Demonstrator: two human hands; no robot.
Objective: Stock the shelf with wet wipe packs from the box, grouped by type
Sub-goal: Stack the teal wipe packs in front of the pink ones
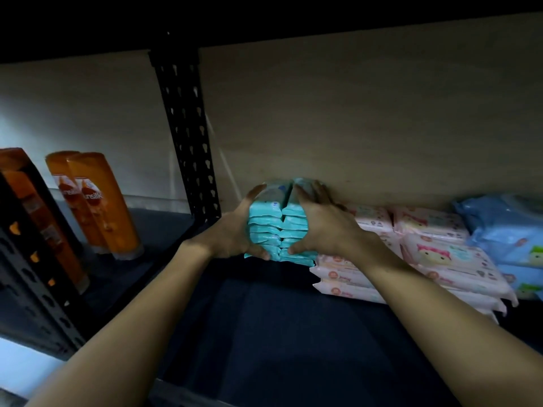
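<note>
Two side-by-side stacks of teal wet wipe packs stand near the back wall of the dark shelf. My left hand clasps the left stack from its left side, thumb under the front bottom edge. My right hand clasps the right stack from its right side, fingers over the top. To the right, touching the teal stacks, lie stacks of pink wet wipe packs. Further right sit blue wet wipe packs. The box is out of view.
A black perforated upright divides the shelf bays. Orange shampoo bottles stand in the left bay, with more behind another upright. A beige back wall closes the bay. A board hangs dark overhead.
</note>
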